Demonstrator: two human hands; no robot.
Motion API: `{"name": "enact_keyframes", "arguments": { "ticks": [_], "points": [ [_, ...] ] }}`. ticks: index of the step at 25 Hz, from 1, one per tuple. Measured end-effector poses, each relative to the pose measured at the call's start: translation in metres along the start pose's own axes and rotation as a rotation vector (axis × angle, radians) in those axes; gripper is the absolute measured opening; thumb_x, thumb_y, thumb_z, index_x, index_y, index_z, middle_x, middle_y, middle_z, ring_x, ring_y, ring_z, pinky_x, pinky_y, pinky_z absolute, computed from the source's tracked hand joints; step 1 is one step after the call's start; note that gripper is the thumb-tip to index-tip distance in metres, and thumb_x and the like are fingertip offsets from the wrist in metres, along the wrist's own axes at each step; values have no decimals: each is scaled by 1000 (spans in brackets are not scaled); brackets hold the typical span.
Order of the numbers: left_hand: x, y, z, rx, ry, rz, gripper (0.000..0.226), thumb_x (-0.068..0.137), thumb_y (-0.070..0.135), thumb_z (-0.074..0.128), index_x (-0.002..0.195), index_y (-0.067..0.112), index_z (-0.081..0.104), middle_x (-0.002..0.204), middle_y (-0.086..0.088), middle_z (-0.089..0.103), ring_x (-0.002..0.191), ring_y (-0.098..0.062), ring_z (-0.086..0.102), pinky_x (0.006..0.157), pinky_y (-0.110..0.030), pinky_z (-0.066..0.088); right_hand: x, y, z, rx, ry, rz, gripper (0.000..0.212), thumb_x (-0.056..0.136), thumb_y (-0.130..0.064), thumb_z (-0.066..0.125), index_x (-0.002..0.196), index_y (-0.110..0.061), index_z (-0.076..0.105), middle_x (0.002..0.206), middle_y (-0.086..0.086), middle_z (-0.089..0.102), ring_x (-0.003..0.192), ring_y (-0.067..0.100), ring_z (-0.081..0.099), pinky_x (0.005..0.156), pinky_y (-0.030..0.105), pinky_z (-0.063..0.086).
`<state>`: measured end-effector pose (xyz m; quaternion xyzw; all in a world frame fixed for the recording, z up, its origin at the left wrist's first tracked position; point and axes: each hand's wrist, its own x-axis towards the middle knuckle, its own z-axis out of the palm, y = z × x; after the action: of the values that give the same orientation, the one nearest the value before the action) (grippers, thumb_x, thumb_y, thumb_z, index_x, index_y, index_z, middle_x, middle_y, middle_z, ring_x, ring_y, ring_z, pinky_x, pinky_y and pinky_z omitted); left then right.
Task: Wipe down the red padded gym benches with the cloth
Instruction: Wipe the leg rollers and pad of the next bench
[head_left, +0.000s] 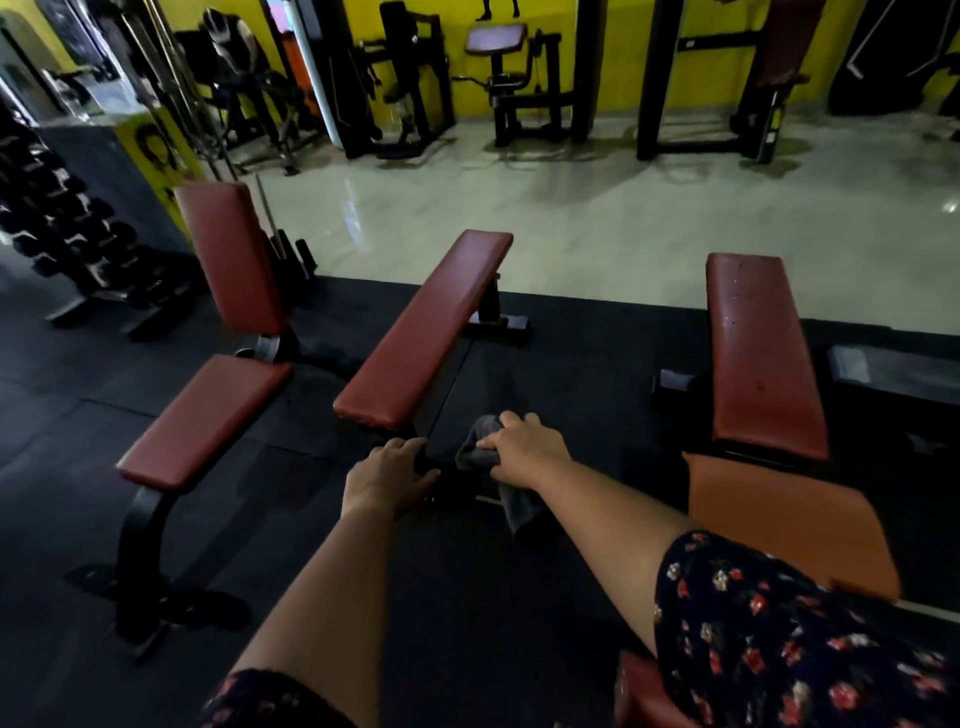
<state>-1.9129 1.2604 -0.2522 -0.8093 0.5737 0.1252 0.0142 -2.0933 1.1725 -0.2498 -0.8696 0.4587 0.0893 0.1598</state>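
Gripping the cloth (475, 449) in my right hand (524, 447), I am keeping the fingers (511, 418) curled round its bunched upper part while the loose tail is hanging below the wrist. The cloth is grey, soft and light. It is likely to fold and slip inside the grip, so I am judging that a wad held across the palm will wipe better than a pinch at one corner.

My left hand (387, 475) is resting its loosely extended fingers (408, 447) on the near edge of the dark frame (447, 410) and is holding nothing.

The mid bench (426, 327) is lying just beyond both hands. Its near red end is sitting just above and left of my left fingers, apart from them. The cloth is not touching any red padding; it is beside the dark frame, right of that pad.

The left bench (202, 421) and right bench (763, 358) are standing well apart on either side.

The padding is looking smooth, firm and slightly glossy, so the cloth should be gliding easily under flat pressure. The benches are looking heavy and steady, and I am judging that they need no holding.
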Motion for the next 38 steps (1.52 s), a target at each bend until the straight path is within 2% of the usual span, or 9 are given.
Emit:
{"name": "enact_keyframes", "arguments": {
  "ticks": [8, 13, 17, 21, 25, 32, 38],
  "points": [
    [95, -1, -17, 27, -9, 68, 61, 94, 54, 52, 149, 34, 35, 145, 1, 46, 130, -22, 47, 95, -41, 45, 79, 14, -24, -1, -9, 42, 48, 93, -30, 57, 138, -43, 48, 142, -2, 33, 121, 28, 35, 82, 39, 43],
    [186, -14, -30, -1, -34, 135, 62, 93, 56, 51, 149, 33, 36, 145, 0, 46, 128, -24, 47, 96, -40, 44, 154, 20, -50, -13, 11, 130, 44, 94, -29, 56, 136, -43, 51, 139, -2, 34, 120, 29, 36, 78, 37, 40],
    [263, -22, -49, 67, 12, 255, 62, 92, 57, 50, 146, 30, 40, 140, -1, 50, 124, -25, 51, 91, -41, 46, 207, 28, -74, 12, 23, 266, 45, 94, -32, 56, 137, -44, 50, 139, -1, 35, 120, 29, 38, 89, 41, 44],
    [325, -12, -65, 109, -25, 377, 64, 92, 56, 50, 149, 30, 36, 144, -1, 47, 127, -25, 48, 93, -42, 47, 241, 32, -88, 89, 48, 382, 45, 94, -34, 56, 137, -45, 49, 139, -1, 35, 122, 29, 38, 95, 41, 43],
    [362, 11, -69, 134, -71, 484, 65, 94, 55, 49, 151, 29, 33, 147, -1, 43, 130, -26, 45, 97, -43, 45, 253, 51, -94, 101, 37, 467, 45, 93, -36, 57, 136, -45, 50, 139, -1, 36, 122, 29, 39, 94, 41, 43],
    [415, 87, -73, 131, -63, 692, 64, 94, 55, 48, 151, 30, 33, 146, 0, 44, 129, -24, 46, 95, -42, 45, 253, 126, -117, 162, 72, 692, 45, 93, -37, 55, 137, -46, 49, 144, 0, 32, 127, 31, 36, 95, 43, 43],
    [473, 159, -68, 192, -82, 772, 63, 95, 56, 46, 150, 30, 33, 145, 1, 44, 128, -23, 46, 95, -40, 46, 274, 207, -125, 188, 61, 702, 49, 91, -35, 60, 138, -42, 49, 145, 2, 33, 128, 34, 36, 98, 45, 43]
  ]
}}
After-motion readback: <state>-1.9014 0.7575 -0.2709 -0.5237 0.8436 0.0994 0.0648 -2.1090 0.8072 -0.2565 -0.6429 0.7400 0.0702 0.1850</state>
